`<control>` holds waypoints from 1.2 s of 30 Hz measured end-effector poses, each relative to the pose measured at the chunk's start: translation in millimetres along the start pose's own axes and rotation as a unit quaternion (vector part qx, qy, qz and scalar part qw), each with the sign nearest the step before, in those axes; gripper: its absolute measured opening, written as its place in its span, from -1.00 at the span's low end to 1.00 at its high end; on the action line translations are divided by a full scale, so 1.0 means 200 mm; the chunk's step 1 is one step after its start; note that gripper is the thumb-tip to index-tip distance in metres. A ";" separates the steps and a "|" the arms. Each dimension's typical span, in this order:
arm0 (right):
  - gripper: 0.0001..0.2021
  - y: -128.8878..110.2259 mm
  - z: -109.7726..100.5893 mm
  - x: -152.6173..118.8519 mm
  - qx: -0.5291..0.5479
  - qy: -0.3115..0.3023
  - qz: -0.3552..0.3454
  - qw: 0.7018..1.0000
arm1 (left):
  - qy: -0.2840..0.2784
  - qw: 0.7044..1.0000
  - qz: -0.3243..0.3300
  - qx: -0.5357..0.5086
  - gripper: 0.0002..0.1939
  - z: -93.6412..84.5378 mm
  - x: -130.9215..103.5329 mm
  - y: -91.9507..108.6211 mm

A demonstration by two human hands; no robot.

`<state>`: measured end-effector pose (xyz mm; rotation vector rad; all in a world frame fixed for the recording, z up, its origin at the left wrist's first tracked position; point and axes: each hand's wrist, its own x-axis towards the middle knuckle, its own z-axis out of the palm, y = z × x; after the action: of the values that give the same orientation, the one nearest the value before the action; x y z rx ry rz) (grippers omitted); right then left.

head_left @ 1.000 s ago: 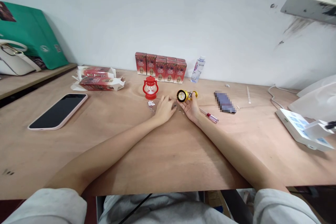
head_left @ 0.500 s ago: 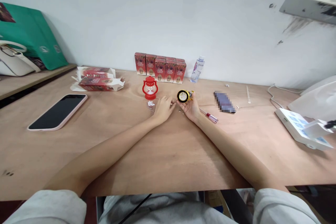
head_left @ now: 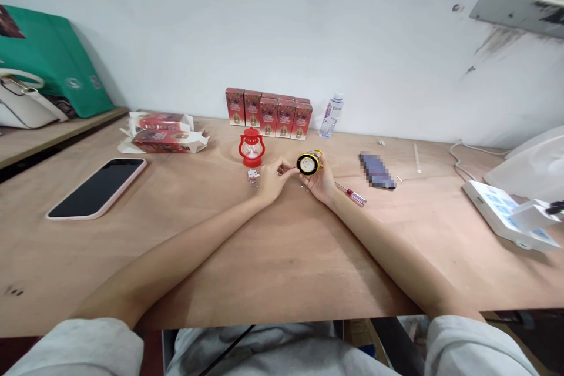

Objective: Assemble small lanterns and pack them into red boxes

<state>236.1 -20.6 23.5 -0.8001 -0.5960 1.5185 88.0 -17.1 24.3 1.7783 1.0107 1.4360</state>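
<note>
My right hand (head_left: pixel 324 185) is closed around a small gold lantern (head_left: pixel 318 156), tipped so that its black-rimmed round base (head_left: pixel 308 164) faces me. My left hand (head_left: pixel 274 182) has its thumb and fingers drawn together at the left edge of that base; anything between the fingertips is too small to make out. A red lantern (head_left: pixel 252 150) stands upright beyond my left hand, with a small white part with thin wires (head_left: pixel 252 175) in front of it. Tiny pieces (head_left: pixel 305 187) lie on the table below the gold lantern. A screwdriver (head_left: pixel 355 197) rests right of my right hand.
Several red boxes (head_left: pixel 277 117) and a clear bottle (head_left: pixel 331 116) stand by the wall. Opened red packaging (head_left: pixel 165 140) and a pink-cased phone (head_left: pixel 97 189) lie at left. At right are a pixelated dark object (head_left: pixel 376 170) and a white power strip (head_left: pixel 506 214).
My left hand has lifted from the table, its fingers now pinched at the lantern's base. The gold lantern has turned slightly in my right hand.
</note>
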 end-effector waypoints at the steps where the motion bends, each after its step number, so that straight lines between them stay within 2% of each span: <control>1: -0.62 0.00 0.00 0.00 -0.003 -0.001 0.000 1.000 | 0.002 1.000 -0.005 -0.010 -0.84 0.00 0.00 -0.01; 9: -0.59 0.00 0.01 0.00 -0.007 0.011 0.000 1.000 | 0.001 0.998 -0.012 -0.065 -0.93 0.01 0.01 -0.04; 15: -0.59 0.01 0.00 0.00 -0.010 0.000 -0.006 1.000 | -0.007 0.996 -0.018 -0.089 -0.94 0.02 0.00 -0.01; 20: -0.60 0.00 0.01 0.00 -0.024 -0.005 -0.010 1.000 | 0.025 0.999 0.025 -0.034 -0.96 0.00 0.01 0.03; 23: -0.57 -0.01 0.03 -0.02 -0.016 -0.008 0.009 1.000 | 0.023 0.998 0.059 -0.025 -0.97 -0.02 0.03 0.06; 29: -0.57 -0.07 0.18 -0.10 0.014 -0.053 -0.024 0.998 | 0.047 0.990 0.132 -0.018 -0.94 -0.06 0.08 0.20; 36: -0.57 -0.19 0.40 -0.33 0.057 -0.075 -0.054 0.994 | 0.085 0.976 0.193 -0.051 -0.92 -0.17 0.12 0.46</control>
<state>198.0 -75.0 111.4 -0.5605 -0.6468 1.5080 74.0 -43.0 119.7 1.8703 0.6799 1.8673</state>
